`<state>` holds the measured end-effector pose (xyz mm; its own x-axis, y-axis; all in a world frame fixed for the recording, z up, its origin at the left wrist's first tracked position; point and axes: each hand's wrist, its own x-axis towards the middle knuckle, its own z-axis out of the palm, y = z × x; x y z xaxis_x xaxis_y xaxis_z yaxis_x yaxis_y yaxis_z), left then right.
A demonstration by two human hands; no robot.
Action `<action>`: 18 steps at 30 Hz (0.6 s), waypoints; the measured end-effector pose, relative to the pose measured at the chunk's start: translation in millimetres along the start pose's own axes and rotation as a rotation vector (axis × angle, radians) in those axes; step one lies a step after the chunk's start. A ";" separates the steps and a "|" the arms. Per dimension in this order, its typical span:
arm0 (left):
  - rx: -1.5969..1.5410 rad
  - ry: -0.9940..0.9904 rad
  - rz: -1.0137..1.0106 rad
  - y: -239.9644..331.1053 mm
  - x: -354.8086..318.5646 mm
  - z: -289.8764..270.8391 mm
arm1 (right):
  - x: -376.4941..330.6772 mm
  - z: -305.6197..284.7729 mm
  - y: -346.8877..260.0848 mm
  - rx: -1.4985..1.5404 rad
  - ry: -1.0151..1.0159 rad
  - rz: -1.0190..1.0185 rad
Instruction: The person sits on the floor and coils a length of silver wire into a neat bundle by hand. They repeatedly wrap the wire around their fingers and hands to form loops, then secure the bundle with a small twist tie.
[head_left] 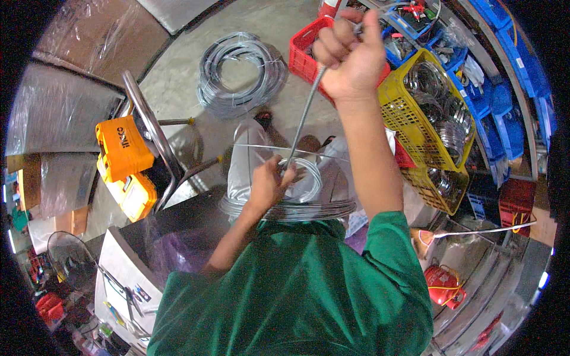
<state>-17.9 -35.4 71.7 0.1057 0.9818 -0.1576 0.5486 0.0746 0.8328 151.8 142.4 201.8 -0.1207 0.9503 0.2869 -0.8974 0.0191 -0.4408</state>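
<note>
My right hand (350, 59) is raised at the upper right, its fingers closed round a grey steel cable (306, 115). The cable runs taut and slanting down from that fist to my left hand (270, 185). Over my lap, my left hand pinches the cable beside a small coil of cable (314, 181). A wider coil of cable (297, 210) lies across my lap, close to my body. Another thin strand of cable (255, 146) sticks out sideways above my knees. My left fingertips are partly hidden by the strands.
A big coil of cable (205, 80) lies on the floor ahead. At the right stand a red crate (301, 44) and yellow crates (399, 118) holding metal coils, with blue bins (504, 113) behind. Left are a bent metal tube frame (148, 118) and orange cases (123, 148).
</note>
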 end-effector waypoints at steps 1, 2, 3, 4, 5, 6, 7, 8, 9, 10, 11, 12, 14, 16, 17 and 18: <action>-0.036 -0.006 0.034 -4.8 -0.2 -0.5 | -0.3 -2.4 -8.1 -0.018 -0.015 -0.021; -0.036 -0.042 -0.002 -8.8 -1.0 -0.9 | -0.1 -5.9 -14.8 -0.055 -0.055 -0.038; -0.033 -0.076 -0.035 -11.9 -0.9 -1.2 | 2.1 -9.8 -18.5 -0.092 -0.098 -0.058; -0.013 -0.095 -0.011 -13.7 -0.2 0.0 | 3.4 -14.1 -18.1 -0.132 -0.050 -0.061; -0.029 -0.075 -0.046 -15.7 1.7 1.0 | 2.5 -18.8 -15.9 -0.173 0.001 -0.062; -0.044 -0.060 -0.082 -17.3 5.0 2.7 | 0.1 -23.3 -11.8 -0.206 0.027 -0.066; -0.082 -0.051 -0.116 -19.8 10.2 3.1 | -6.1 -27.9 -3.9 -0.311 0.192 0.015; -0.033 0.004 -0.073 -22.8 15.9 3.4 | -18.6 -32.2 7.9 -0.409 0.330 0.095; -0.003 0.029 -0.061 -25.7 21.4 3.9 | -33.2 -36.1 18.4 -0.495 0.412 0.172; 0.025 0.053 -0.051 -28.7 26.1 4.5 | -53.8 -39.8 31.0 -0.636 0.403 0.316; 0.064 0.072 -0.083 -30.6 29.7 6.3 | -72.9 -44.1 38.9 -0.778 0.421 0.487; 0.078 0.005 -0.167 -32.1 32.4 7.1 | -92.9 -48.2 46.8 -0.781 0.283 0.617; 0.032 0.105 -0.004 -31.2 35.1 10.5 | -115.7 -56.2 64.6 -0.838 0.206 0.739; 0.030 0.103 0.038 -28.4 33.2 10.0 | -126.8 -61.7 73.7 -0.902 0.126 0.636; 0.049 -0.013 -0.014 -27.7 31.9 6.9 | -130.9 -63.5 72.9 -0.899 0.169 0.653; 0.070 -0.128 -0.066 -27.3 30.6 2.2 | -132.2 -64.4 71.7 -0.875 0.173 0.651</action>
<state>-27.9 -7.7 43.0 0.1700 0.9444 -0.2814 0.6142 0.1218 0.7797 130.7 38.1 77.5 -0.3386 0.8878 -0.3119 -0.0653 -0.3528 -0.9334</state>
